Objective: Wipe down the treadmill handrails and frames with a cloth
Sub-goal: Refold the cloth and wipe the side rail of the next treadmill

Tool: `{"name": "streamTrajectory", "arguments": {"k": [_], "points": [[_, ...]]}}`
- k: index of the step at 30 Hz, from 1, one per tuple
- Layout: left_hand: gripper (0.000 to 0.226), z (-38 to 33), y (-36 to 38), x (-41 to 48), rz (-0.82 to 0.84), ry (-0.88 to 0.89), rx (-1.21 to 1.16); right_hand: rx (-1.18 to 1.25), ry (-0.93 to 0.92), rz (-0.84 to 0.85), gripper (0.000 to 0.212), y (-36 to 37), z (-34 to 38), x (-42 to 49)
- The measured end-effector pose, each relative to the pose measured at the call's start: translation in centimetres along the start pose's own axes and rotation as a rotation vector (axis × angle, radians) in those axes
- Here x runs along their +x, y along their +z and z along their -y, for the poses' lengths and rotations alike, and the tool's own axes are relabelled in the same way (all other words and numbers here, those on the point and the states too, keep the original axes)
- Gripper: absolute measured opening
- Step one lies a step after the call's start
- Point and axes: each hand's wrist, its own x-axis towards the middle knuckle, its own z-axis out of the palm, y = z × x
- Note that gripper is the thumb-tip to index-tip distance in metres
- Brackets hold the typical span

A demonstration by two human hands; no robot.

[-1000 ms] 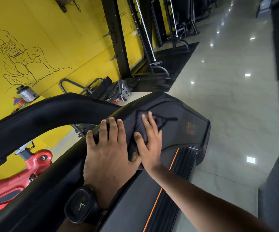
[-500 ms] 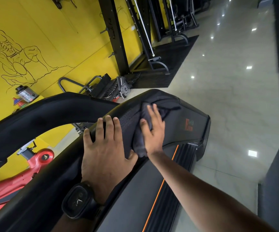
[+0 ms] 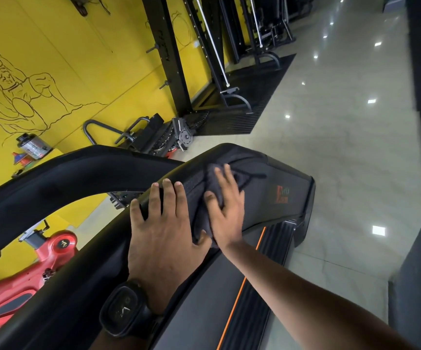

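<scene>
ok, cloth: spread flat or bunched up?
Bunched. The dark cloth lies in folds under the right hand, whose straight fingers press it on the treadmill frame.

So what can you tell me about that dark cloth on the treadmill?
The cloth is dark grey and looks soft and fuzzy, like a small towel. It is crumpled into folds, not spread flat, and drapes over the curved top of the black treadmill frame. The right hand presses it down with straight, spread fingers and covers its middle. Folds show beyond the fingertips, and a bunched end lies beside the left hand.
</scene>
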Motion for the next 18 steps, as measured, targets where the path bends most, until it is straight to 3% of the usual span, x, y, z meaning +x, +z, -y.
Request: {"name": "streamTrajectory", "arguments": {"k": [2,3,7,8,11,13,14,17,18], "points": [[0.095,-0.2,0.1,0.7,-0.009,0.010,-0.003,-0.076,-0.229,0.072,0.053,-0.2,-0.3,1.4],[0.095,-0.4,0.1,1.0,-0.009,0.013,-0.003,-0.075,-0.203,0.066,0.054,-0.5,-0.7,2.5],[0.096,-1.2,0.1,2.0,-0.009,0.023,-0.014,0.033,0.288,-0.095,0.060,-0.8,-2.3,3.4],[0.095,-1.4,0.1,2.3,-0.006,0.027,-0.013,0.049,0.297,-0.085,0.059,-0.7,-1.8,2.8],[0.093,-1.9,0.3,3.3,-0.006,0.045,-0.007,-0.016,-0.139,0.032,0.054,-0.5,-0.9,2.1],[0.093,-2.2,0.3,3.9,-0.002,0.048,-0.005,-0.087,-0.252,0.084,0.053,-1.0,-1.9,4.0],[0.094,-2.3,0.3,4.1,0.006,0.048,0.001,-0.085,-0.193,0.059,0.054,-1.3,-2.7,4.8],[0.096,-2.8,0.3,4.7,0.011,0.037,0.014,0.034,0.278,-0.115,0.057,-1.3,-4.4,5.1],[0.096,-3.0,0.3,4.9,0.016,0.035,0.011,0.056,0.348,-0.124,0.058,-1.2,-3.9,4.6]]}}
